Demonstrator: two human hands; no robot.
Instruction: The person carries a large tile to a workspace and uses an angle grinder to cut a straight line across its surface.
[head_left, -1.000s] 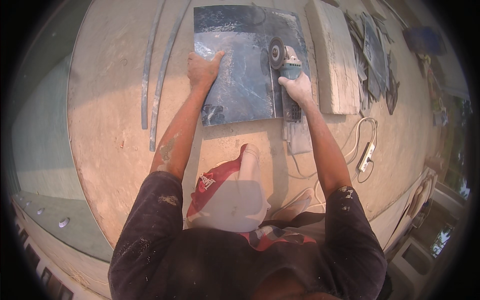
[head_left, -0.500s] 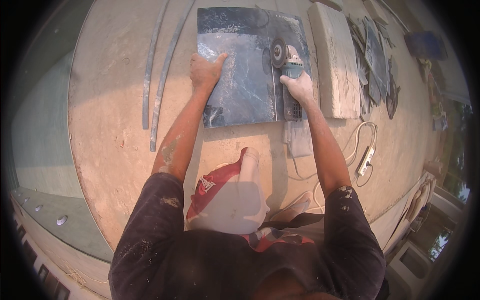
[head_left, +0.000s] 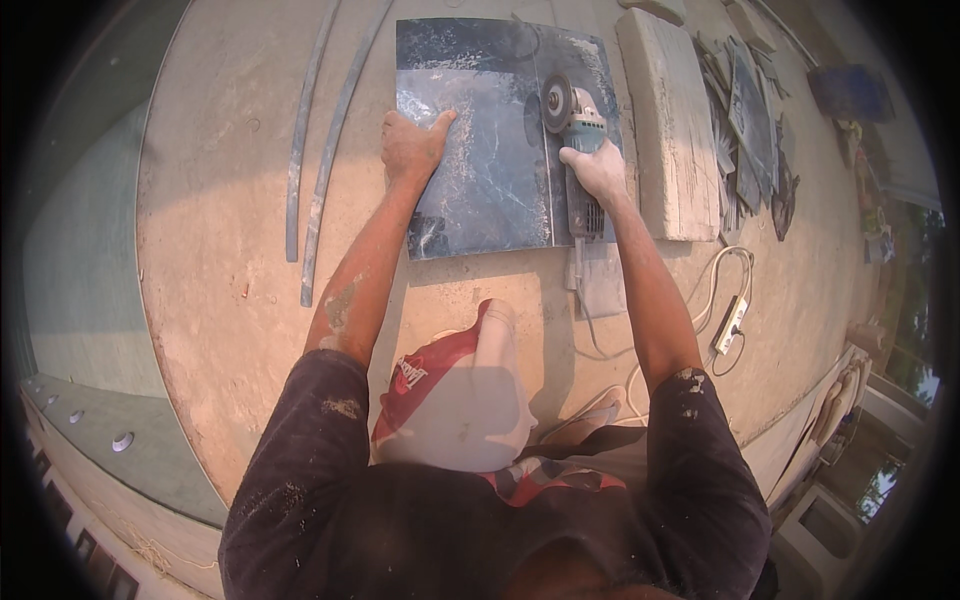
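Note:
A dark, glossy, dusty tile [head_left: 480, 170] lies flat in front of me, with a pale straight line running lengthwise near its right side. My left hand [head_left: 414, 145] grips the tile's left edge, thumb on top and the other fingers partly hidden at the edge. In my right hand [head_left: 597, 170] is an angle grinder [head_left: 585, 125], held by its body over the tile's right part. Its round disc [head_left: 557, 103] stands on edge close to the pale line. Whether the disc touches the tile or spins, I cannot tell.
Right of the tile lies a pale dusty block [head_left: 668, 130], with several dark offcuts [head_left: 752, 140] beyond it. A white power strip [head_left: 730, 325] and looped cable [head_left: 705, 300] lie nearer. Two long strips [head_left: 328, 180] lie at the left. A red-and-white bag [head_left: 455, 410] is below the tile.
The whole view has shifted very slightly. Both hands, the angle grinder and the tile keep the same places relative to one another.

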